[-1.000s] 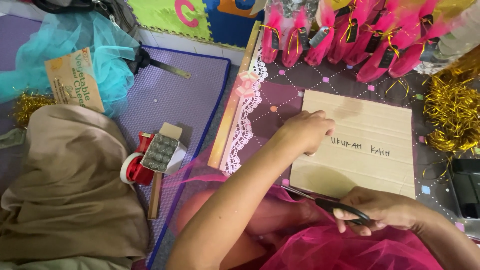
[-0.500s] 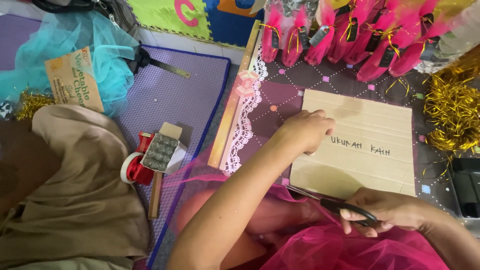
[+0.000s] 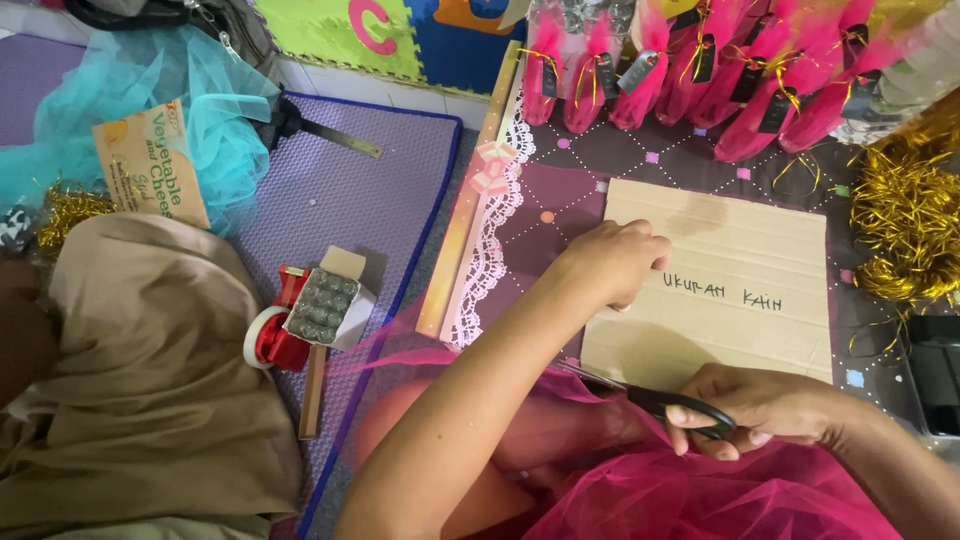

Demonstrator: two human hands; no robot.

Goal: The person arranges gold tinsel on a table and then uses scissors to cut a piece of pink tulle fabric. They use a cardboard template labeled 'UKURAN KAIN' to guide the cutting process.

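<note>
My left hand presses down on the left side of a rectangular cardboard sheet with handwriting on it. That sheet lies on a dark patterned surface. At the cardboard's near edge, my right hand grips black-handled scissors whose blades point left along that edge. Bright pink tulle lies bunched under my arms and reaches beneath the cardboard.
Pink wrapped favours line the far edge, with gold tinsel at the right. A lace-trimmed wooden strip borders a purple foam mat holding a red tape dispenser and a small box. Beige cloth and teal tulle lie left.
My right hand with the scissors has crept slightly right along the cardboard's near edge. My left hand stays pressed on the cardboard.
</note>
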